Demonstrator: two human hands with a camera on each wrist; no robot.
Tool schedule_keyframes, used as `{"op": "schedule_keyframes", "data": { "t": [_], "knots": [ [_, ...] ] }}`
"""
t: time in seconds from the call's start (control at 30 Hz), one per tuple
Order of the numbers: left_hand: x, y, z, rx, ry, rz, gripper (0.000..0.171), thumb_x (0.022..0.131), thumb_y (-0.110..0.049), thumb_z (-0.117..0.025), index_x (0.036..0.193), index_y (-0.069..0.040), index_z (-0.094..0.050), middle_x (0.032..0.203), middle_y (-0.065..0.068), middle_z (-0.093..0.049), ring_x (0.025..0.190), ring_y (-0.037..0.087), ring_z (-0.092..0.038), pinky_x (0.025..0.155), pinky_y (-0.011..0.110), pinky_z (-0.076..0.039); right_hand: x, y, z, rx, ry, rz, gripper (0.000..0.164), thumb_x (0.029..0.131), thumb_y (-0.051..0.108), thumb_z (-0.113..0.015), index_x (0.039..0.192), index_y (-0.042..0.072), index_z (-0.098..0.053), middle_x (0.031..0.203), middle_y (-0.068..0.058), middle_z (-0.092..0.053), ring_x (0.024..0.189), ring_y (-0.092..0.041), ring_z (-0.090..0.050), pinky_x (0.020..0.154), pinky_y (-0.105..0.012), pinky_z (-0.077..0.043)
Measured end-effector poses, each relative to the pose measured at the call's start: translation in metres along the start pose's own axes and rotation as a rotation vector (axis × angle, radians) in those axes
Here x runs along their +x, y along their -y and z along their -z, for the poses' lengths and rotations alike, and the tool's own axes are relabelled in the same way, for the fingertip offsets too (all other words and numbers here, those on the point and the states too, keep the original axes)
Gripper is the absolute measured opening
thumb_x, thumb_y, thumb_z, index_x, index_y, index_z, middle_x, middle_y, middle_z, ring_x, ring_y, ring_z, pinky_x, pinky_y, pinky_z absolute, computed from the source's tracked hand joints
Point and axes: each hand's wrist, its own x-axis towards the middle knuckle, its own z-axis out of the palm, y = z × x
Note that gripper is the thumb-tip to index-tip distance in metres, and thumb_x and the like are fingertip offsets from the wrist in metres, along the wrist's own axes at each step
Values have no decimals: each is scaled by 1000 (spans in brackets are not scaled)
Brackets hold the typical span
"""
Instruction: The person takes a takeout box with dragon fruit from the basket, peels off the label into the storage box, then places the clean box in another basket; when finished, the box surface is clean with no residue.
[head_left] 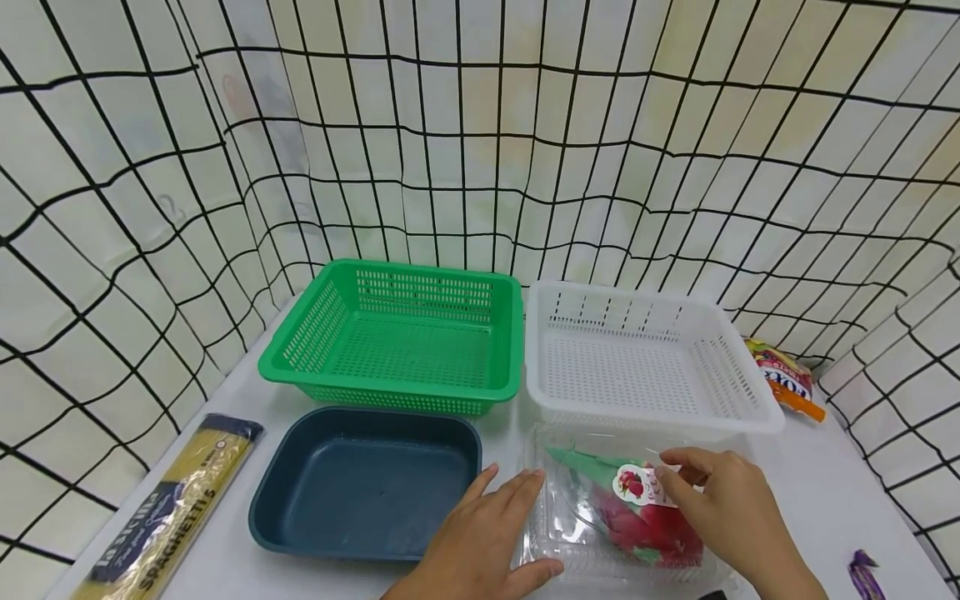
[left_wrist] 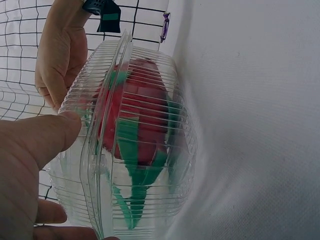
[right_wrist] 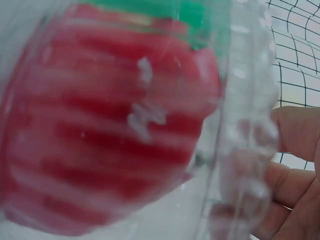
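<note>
A clear plastic clamshell box lies on the white table, with a red and green item inside whose kind I cannot make out. On its lid is a white strawberry-print sticker. My left hand rests along the box's left side, fingers straight, the thumb spread toward the near edge. In the left wrist view that thumb touches the rim. My right hand is over the lid's right part, its bent thumb and index fingertips at the sticker's right end. Its fingers show beyond the lid in the blurred right wrist view.
Behind stand a green basket and a white basket. A dark blue tray is left of the box, with a spaghetti pack farther left. A colourful snack packet and a purple wrapper lie right. Black wire mesh encloses the table.
</note>
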Motion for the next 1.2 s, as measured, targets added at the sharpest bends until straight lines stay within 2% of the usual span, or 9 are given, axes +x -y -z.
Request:
{"op": "schedule_keyframes", "data": {
  "t": [0.13, 0.27, 0.43, 0.5, 0.67, 0.87, 1.03, 1.2],
  "knots": [
    [1, 1, 1, 31, -36, -22, 79, 99, -61, -61, 152, -3, -50, 147, 7, -61, 135, 16, -59, 121, 50, -36, 2, 1, 1, 4, 2, 6, 4, 92, 18, -80, 95, 16, -83, 80, 12, -73, 91, -19, -60, 75, -39, -50],
    [2, 0, 3, 14, -10, -2, 81, 99, -61, -62, 154, -4, -48, 150, 6, -60, 136, 16, -58, 121, 51, -35, 3, 1, 2, 3, 17, -1, 4, 91, 19, -81, 87, 20, -81, 79, 13, -72, 90, -17, -59, 77, -39, -50],
    [3, 0, 5, 7, 15, 13, 82, 98, -61, -62, 155, -4, -46, 152, 6, -57, 137, 15, -57, 121, 51, -35, 3, 2, 2, 6, 23, -8, 6, 89, 19, -83, 85, 20, -79, 77, 13, -71, 81, -13, -56, 69, -31, -49],
    [3, 0, 5, 4, 22, 18, 82, 98, -62, -61, 155, -5, -46, 153, 5, -56, 137, 15, -56, 121, 52, -34, 3, 3, 1, 5, 15, -5, 6, 89, 18, -83, 85, 20, -79, 78, 11, -70, 77, -12, -54, 64, -28, -45],
    [4, 0, 6, -25, 53, 44, 84, 98, -65, -59, 156, -6, -45, 154, 4, -55, 138, 15, -55, 122, 53, -33, 1, 2, -1, -15, -33, 31, 9, 87, 14, -83, 83, 20, -78, 79, 11, -68, 80, -15, -49, 64, -29, -41],
    [3, 0, 6, -31, 58, 42, 83, 99, -65, -57, 156, -6, -46, 154, 4, -56, 138, 15, -56, 122, 53, -34, -1, 2, -2, -23, -64, 50, 10, 87, 16, -85, 82, 22, -78, 78, 13, -67, 85, -17, -51, 68, -30, -43],
    [2, 0, 5, -26, 55, 31, 83, 100, -67, -53, 155, -6, -46, 153, 5, -57, 135, 14, -58, 121, 53, -35, -4, 5, -1, -30, -59, 28, 12, 87, 17, -84, 82, 26, -77, 79, 13, -67, 88, -18, -53, 70, -30, -45],
    [2, 0, 4, -28, 40, 16, 81, 101, -67, -50, 154, -5, -47, 151, 6, -59, 133, 14, -60, 119, 53, -37, -11, 7, -2, -17, -120, 32, 16, 86, 16, -85, 82, 29, -76, 81, 14, -66, 85, -14, -50, 64, -25, -44]
  ]
}}
